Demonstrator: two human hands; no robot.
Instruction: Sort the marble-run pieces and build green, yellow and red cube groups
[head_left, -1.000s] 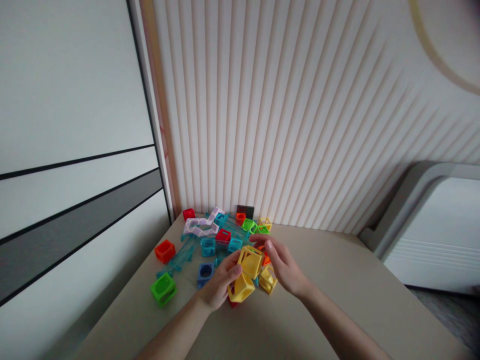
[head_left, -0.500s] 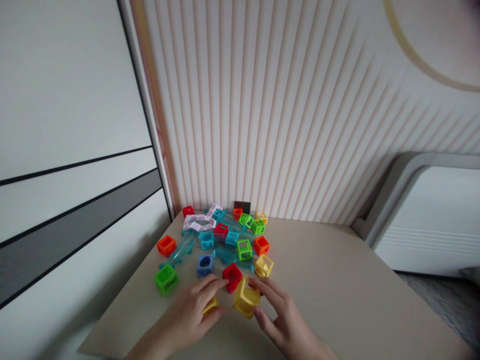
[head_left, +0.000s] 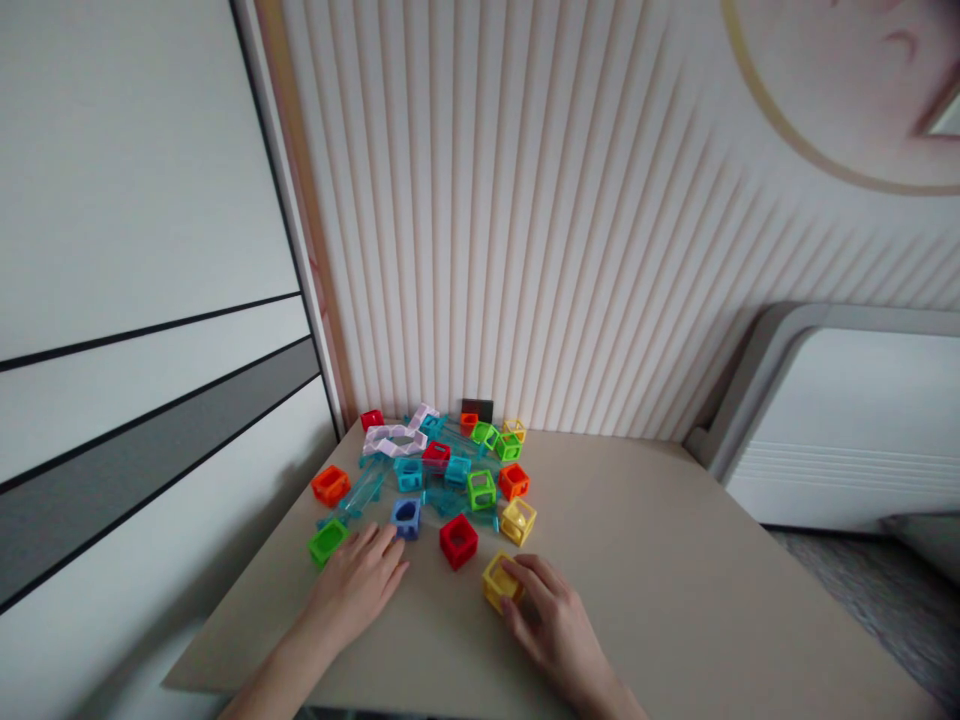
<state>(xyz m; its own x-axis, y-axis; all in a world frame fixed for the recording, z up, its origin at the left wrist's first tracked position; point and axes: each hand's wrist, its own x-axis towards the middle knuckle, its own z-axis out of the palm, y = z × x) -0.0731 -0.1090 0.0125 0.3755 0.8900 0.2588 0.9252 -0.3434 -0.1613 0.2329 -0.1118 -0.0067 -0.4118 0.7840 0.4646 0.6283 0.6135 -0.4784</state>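
My right hand grips a yellow open-sided toy block between thumb and fingers, low over the front of the table. My left hand is palm down with its fingers stretched out, and whatever lies under the palm is hidden. Its fingertips are close to a blue block with a round hole and a bright green block; I cannot tell whether they touch. Between my hands a red block rests on the table. Behind the held block sits another yellow block.
Clear blue track pieces and several coloured blocks lie toward the back. Among them are a white zigzag piece and an orange block. The table meets a ribbed wall; a white cabinet borders the left.
My left hand has moved left and away from the right hand; the yellow piece seen beside it is no longer visible there. The right hand keeps its yellow block, now lower.
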